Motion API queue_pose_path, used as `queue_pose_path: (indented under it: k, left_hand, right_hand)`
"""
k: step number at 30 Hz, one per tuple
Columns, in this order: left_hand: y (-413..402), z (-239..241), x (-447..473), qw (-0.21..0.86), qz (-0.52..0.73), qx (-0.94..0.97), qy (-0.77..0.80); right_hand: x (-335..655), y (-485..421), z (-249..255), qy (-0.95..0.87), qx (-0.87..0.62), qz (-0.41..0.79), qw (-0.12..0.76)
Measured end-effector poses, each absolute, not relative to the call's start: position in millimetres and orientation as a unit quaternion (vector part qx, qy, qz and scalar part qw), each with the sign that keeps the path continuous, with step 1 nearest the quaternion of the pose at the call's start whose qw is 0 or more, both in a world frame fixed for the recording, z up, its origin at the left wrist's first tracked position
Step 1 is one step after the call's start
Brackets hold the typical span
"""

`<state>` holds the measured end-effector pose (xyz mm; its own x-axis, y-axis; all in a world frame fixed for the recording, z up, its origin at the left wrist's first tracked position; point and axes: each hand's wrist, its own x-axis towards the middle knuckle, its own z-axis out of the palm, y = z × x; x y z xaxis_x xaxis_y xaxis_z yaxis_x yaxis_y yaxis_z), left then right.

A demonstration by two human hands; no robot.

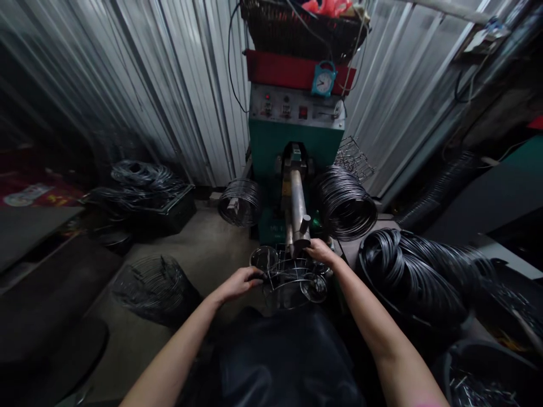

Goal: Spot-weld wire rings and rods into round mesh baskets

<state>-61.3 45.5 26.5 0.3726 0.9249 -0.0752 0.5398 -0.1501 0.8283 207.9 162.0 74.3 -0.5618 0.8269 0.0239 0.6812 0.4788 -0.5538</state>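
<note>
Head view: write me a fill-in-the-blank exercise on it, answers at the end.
1. The clock is coloured ____.
2. Below its control panel, the machine is coloured ____.
3. The left hand and right hand are at a frame made of ____.
4. Nearer the metal cylinder is the ____ hand.

Missing words: blue; green; wire; right.
</note>
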Motion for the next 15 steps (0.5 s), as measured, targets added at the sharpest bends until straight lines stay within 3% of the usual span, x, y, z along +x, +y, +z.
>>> queue_pose_path:
  k: [4, 9, 15]
  left_hand:
    - [22.5, 30.4, -42.6, 0.338, 0.247, 0.763, 0.493]
    - [-40.3, 89.8, -46.1, 0.193, 0.142, 0.866, 0.438]
    - [-134.8, 128.5, -126.9, 0.159, 0.111, 0.758, 0.623]
  right_hand:
    - [208.4, 145.0, 77.4, -0.849, -0.407, 0.299, 0.155]
    - [214.9, 111.7, 79.2, -0.834, -0.405, 0.328, 0.184]
    - [201.1, 77.2, 67.9, -0.78, -0.463, 0.343, 0.244]
